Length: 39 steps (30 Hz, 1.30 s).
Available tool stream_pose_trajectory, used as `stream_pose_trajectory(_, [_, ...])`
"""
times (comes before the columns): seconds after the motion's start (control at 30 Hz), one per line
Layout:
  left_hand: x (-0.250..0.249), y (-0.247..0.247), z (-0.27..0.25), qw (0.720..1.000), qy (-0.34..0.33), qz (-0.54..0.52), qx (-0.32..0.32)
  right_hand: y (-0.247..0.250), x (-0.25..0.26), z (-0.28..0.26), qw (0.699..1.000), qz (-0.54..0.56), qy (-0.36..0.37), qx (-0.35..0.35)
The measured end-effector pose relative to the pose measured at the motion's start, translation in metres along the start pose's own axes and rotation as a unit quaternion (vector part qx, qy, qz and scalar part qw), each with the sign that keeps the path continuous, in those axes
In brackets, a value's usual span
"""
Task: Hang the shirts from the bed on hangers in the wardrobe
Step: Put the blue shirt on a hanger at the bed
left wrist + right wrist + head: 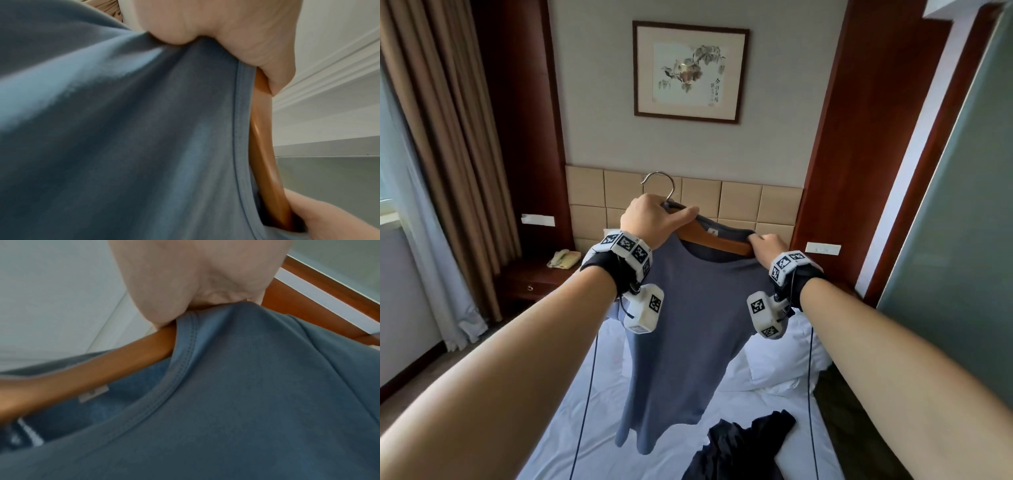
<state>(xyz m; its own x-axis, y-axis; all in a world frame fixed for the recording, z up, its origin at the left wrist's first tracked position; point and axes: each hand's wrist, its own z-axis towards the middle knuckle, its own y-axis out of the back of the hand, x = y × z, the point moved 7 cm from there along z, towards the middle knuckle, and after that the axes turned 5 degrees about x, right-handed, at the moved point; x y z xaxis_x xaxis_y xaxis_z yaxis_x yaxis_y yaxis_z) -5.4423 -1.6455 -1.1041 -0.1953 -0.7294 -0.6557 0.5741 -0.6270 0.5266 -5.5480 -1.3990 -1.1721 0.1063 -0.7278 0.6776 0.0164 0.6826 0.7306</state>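
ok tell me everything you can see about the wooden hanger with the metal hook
The wooden hanger with the silver metal hook is glossy orange-brown, with a curved bar and its hook upright. It is held up above the white bed, tilted down to the right. The blue-grey T-shirt hangs on it, its neckline leaving the middle of the bar bare. The left hand grips it near the hook through the fabric; the right hand pinches the collar at the bar's right side.

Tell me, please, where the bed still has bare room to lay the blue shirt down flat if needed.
The white sheet is bare on the left side, between the blue shirt hanging from the hanger and the bed's left edge. Lower right is crowded by the dark garment; the rumpled pillows fill the right, near the headboard.
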Motion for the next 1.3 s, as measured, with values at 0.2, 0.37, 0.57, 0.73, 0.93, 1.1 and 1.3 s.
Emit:
stream_pose_trajectory(0.2, [-0.001, -0.010, 0.003, 1.000, -0.006, -0.012, 0.006, -0.004, 0.019, -0.017, 0.996, -0.075, 0.034, 0.025])
stream_pose_trajectory(0.37, [0.005, -0.018, 0.006, 0.999, -0.013, -0.035, 0.018, -0.014, 0.034, -0.029, 0.985, -0.042, 0.157, 0.065])
stream_pose_trajectory(0.57, [0.011, -0.032, 0.004, 0.997, -0.012, -0.063, 0.036, -0.022, 0.039, -0.040, 0.971, -0.121, 0.196, 0.064])
stream_pose_trajectory(0.73, [0.007, -0.050, 0.000, 0.995, -0.034, -0.052, 0.079, -0.029, 0.044, -0.049, 0.970, -0.120, 0.207, 0.034])
stream_pose_trajectory(0.93, [0.018, -0.054, -0.009, 0.990, 0.001, -0.089, 0.106, -0.032, 0.035, -0.055, 0.975, -0.096, 0.200, -0.032])
stream_pose_trajectory(1.1, [0.040, -0.055, -0.018, 0.990, 0.059, -0.079, 0.101, -0.026, 0.021, -0.059, 0.975, -0.063, 0.172, -0.128])
stream_pose_trajectory(1.3, [0.066, -0.054, -0.027, 0.990, 0.080, -0.062, 0.100, -0.023, 0.008, -0.066, 0.968, -0.006, 0.143, -0.207])
